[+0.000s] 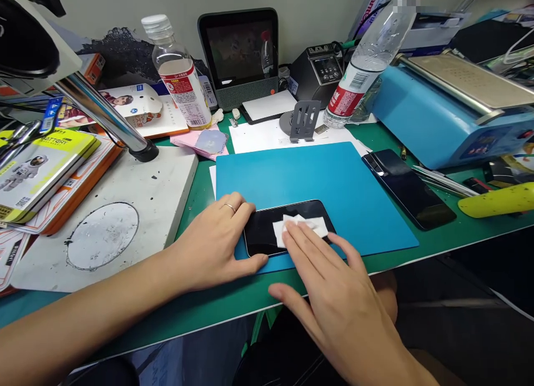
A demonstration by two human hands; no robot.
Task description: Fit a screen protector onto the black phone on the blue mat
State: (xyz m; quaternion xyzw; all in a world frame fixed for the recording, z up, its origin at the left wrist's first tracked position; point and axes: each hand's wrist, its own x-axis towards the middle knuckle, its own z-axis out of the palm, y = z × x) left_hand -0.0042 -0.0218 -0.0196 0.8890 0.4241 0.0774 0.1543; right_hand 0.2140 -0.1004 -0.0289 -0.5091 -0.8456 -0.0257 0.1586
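Note:
A smartphone [261,233] with a black screen lies face up on the blue mat [287,174]. My left hand [217,236] grips its left end, fingers curled at the upper corner and thumb along the near edge. A ring is on one finger. On the screen rests a folded white wipe [280,234]. The stretched fingers of my right hand [334,280] lie flat on this wipe and press it down; the thumb stands apart, off the phone. Part of the wipe is hidden under the fingertips.
Right of the mat lie another dark phone [409,188], tweezers [444,180] and a yellow tube-shaped object [496,199]. Behind stand two bottles, a phone stand [306,120] and a blue machine [429,113]. A lamp base [162,208] with stacked boxes occupies the left.

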